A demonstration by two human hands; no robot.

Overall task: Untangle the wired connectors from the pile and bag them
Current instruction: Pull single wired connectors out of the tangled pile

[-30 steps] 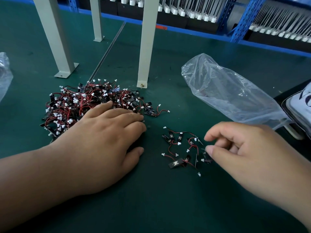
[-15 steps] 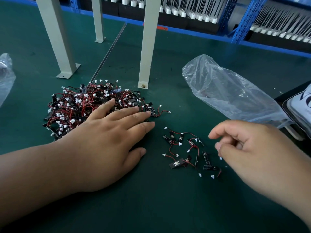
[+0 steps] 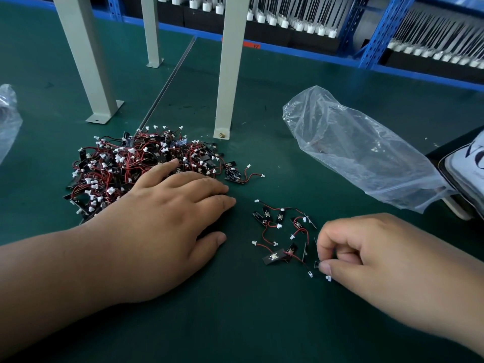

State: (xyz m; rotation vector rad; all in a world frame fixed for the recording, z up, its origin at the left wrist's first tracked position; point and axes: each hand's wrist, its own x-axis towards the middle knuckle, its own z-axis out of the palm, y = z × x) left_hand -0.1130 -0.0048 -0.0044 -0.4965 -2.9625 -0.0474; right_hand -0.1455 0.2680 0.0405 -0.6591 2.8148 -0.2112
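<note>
A tangled pile of wired connectors [image 3: 125,166], red and black wires with white plugs and small black boards, lies at the left on the green table. My left hand [image 3: 162,224] rests flat on the pile's near right edge, fingers straight. A small loose group of connectors [image 3: 280,231] lies spread to its right. My right hand [image 3: 372,260] has curled fingers and pinches one connector [image 3: 317,264] at the group's right side between thumb and forefinger. A clear plastic bag [image 3: 361,150] lies crumpled behind the right hand.
Three pale metal posts [image 3: 227,74] stand bolted to the table behind the pile. Another clear bag [image 3: 7,121] shows at the left edge. A white and black object [image 3: 468,163] sits at the right edge. Blue shelving with parts runs along the back.
My right hand drew back to the right, then came down and left onto the loose group, and now pinches a connector. My left hand shifted slightly onto the pile's edge.
</note>
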